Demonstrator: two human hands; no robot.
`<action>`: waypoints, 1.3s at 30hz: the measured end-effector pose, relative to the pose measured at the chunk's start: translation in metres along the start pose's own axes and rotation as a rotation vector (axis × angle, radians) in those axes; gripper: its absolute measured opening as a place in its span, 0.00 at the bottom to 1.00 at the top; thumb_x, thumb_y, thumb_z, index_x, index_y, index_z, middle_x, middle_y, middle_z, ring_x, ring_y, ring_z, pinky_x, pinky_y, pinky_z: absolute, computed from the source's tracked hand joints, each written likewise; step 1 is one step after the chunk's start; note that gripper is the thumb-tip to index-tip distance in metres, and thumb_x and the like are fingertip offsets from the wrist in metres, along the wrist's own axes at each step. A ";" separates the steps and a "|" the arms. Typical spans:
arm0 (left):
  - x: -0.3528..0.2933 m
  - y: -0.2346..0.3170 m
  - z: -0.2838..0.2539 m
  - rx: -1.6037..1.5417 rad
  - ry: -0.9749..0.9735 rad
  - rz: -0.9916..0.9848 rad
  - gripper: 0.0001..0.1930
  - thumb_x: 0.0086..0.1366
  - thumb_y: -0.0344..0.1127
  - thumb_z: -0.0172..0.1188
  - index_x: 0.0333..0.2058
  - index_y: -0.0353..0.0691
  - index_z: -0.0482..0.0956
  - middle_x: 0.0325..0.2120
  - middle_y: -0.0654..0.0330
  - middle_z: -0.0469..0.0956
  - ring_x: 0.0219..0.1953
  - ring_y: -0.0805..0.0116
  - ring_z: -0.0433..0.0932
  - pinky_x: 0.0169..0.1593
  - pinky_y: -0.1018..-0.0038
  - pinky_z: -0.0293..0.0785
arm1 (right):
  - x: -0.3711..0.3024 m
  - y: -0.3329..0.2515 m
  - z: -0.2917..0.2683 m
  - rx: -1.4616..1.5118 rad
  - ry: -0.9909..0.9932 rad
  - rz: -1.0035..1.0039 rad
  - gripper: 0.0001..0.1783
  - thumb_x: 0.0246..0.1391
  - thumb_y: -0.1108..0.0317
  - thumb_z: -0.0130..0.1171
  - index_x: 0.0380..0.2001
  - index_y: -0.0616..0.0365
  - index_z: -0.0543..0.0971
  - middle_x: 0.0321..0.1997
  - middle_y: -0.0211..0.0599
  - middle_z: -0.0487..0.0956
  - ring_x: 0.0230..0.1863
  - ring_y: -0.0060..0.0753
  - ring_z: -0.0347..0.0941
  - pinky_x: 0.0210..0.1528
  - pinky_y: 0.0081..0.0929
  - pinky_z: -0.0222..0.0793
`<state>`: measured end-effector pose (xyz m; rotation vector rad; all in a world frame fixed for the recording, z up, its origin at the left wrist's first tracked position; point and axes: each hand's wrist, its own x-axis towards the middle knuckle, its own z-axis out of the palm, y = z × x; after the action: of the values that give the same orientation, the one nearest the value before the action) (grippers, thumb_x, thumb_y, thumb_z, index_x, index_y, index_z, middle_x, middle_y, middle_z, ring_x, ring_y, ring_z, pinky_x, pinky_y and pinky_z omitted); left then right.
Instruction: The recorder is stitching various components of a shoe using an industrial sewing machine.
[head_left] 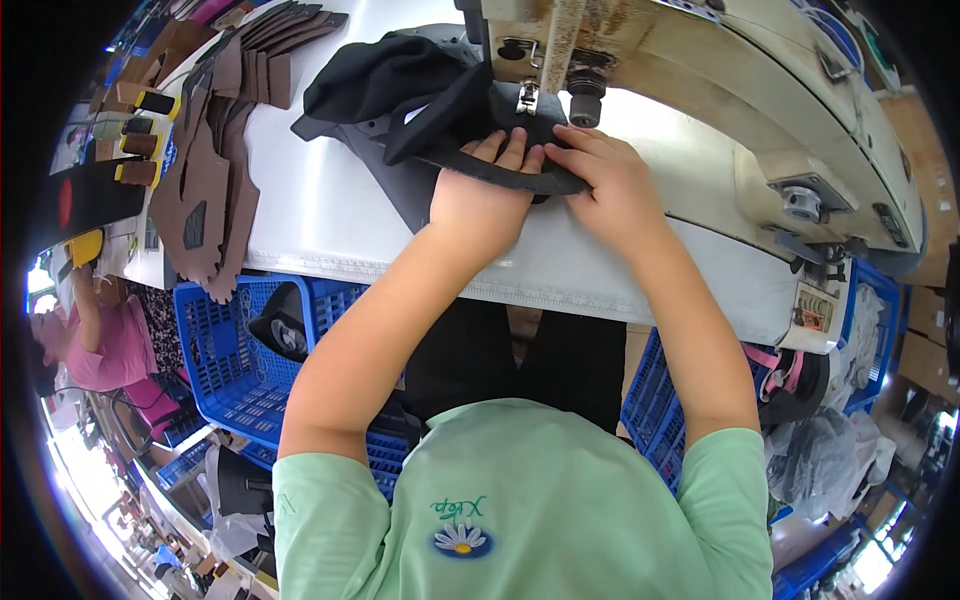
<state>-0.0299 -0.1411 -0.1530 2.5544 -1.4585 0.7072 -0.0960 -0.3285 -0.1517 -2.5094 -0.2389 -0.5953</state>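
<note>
head view: we have the dark cloth piece (390, 90) on the white table (310, 225), part of it beside the presser foot (528, 97) of the sewing machine (690, 90). our left hand (480, 208) lays its fingers slightly apart on the cloth, passing beneath a curved strip (545, 183); our right hand (612, 180) rests bent fingers near the cloth's right side. whether either hand pinches it, we cannot tell. we would do well to smooth the layers, guide evenly and keep fingertips clear of the foot.
</note>
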 end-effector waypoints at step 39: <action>0.011 -0.062 -0.001 -0.290 -0.109 0.140 0.23 0.51 0.26 0.61 0.49 0.47 0.82 0.54 0.60 0.79 0.56 0.61 0.76 0.56 0.64 0.74 | 0.006 -0.021 0.009 -0.199 -0.062 -0.017 0.25 0.41 0.74 0.59 0.48 0.60 0.80 0.57 0.45 0.77 0.57 0.48 0.71 0.61 0.42 0.67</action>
<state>0.0260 -0.1165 -0.1395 2.3201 -1.6491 0.3440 -0.0928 -0.3055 -0.1460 -2.7232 -0.2341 -0.5727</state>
